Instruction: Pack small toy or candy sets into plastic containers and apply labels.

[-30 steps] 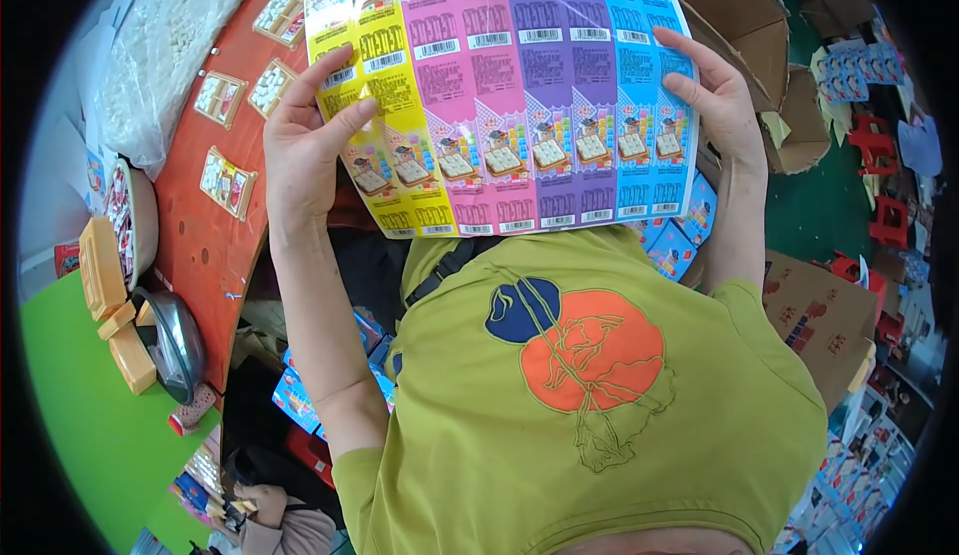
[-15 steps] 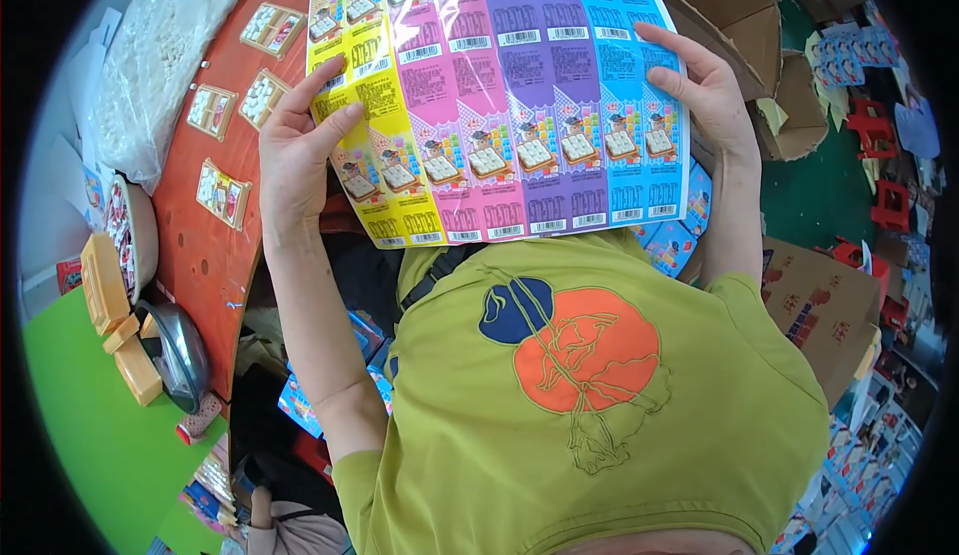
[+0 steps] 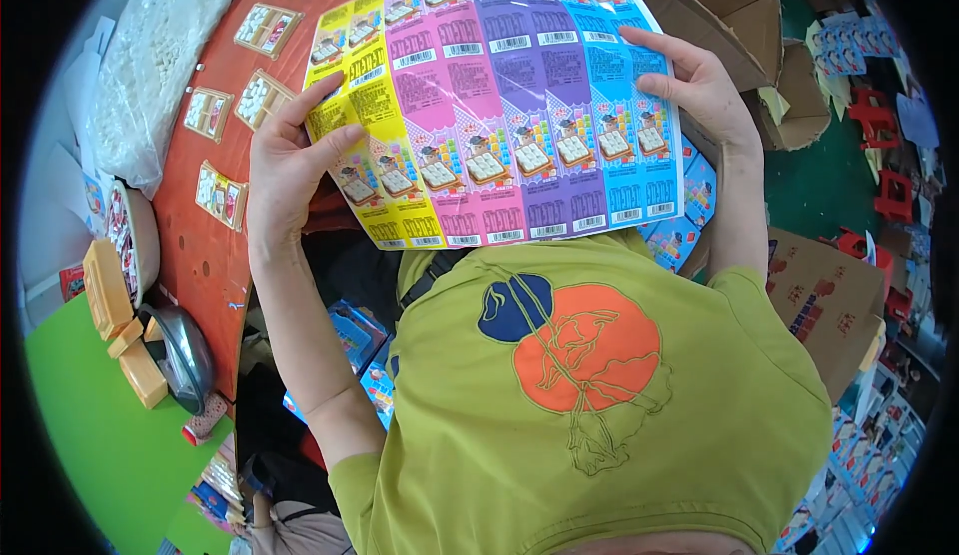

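Note:
Between my two hands I hold up a large glossy printed sheet [image 3: 499, 105], with yellow, pink, purple and blue columns of small label designs. My left hand [image 3: 290, 160] pinches its left edge between thumb and fingers, over the yellow column. At the right edge, my right hand [image 3: 699, 90] grips the blue side with thumb and forefinger. The sheet bows slightly, and its lower edge hangs in front of my green shirt. Left of the sheet, small trays [image 3: 222, 193] with white pieces lie on the red table [image 3: 195, 265].
A clear bag of white pieces [image 3: 150, 75] lies at the table's far left. Beside it stand a tub [image 3: 143, 230], yellow blocks [image 3: 108, 285] and a dark rounded thing [image 3: 187, 355]. Cardboard boxes [image 3: 829, 305] and red stools [image 3: 874, 120] are to the right. Another person [image 3: 290, 527] sits at lower left.
The sheet has shifted slightly left and tilted a little, its upper left corner lower. Both hands moved with it and kept their grip.

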A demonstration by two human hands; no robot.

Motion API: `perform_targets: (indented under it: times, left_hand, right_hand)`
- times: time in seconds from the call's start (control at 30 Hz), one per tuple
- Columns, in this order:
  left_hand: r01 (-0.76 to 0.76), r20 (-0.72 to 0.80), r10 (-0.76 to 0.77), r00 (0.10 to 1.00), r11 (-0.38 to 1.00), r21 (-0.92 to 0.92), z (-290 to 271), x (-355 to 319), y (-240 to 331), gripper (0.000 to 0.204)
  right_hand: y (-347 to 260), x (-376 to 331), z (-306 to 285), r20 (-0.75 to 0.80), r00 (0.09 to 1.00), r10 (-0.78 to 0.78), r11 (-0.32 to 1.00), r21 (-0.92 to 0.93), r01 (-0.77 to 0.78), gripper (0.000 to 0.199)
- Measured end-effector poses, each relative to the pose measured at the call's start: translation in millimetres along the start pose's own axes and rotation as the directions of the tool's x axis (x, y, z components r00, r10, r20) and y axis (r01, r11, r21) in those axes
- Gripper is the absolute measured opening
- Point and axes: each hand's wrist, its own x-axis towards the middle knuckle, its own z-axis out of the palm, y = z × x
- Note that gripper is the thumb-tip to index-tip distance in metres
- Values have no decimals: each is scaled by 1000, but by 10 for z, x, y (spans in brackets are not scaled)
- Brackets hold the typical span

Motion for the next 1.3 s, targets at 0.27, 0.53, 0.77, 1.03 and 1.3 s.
perform_targets:
  times: [0.27, 0.53, 0.77, 1.03, 1.3]
  left_hand:
    - [-52, -8, 55, 998, 982, 181, -18, -78, 121, 41]
    - [-203, -70, 256, 964, 880, 429, -42, -231, 134, 14]
    - [-214, -31, 233, 972, 932, 291, -87, -324, 89, 16]
    - [-480, 208, 467, 859, 597, 643, 426, -130, 314, 39]
    - [-538, 290, 455, 842, 664, 519, 826, 211, 265, 15]
  right_hand:
    - [-44, -93, -81, -28, 995, -97, 986, -137, 92, 46]
    - [21, -134, -130, -7, 965, -261, 929, -275, 249, 30]
    - [-94, -70, 41, 83, 754, -652, 490, -712, 502, 17]
    - [-172, 109, 118, 240, 762, -602, 502, -627, 595, 16]
    - [-233, 153, 256, 79, 830, -552, 657, -573, 491, 19]
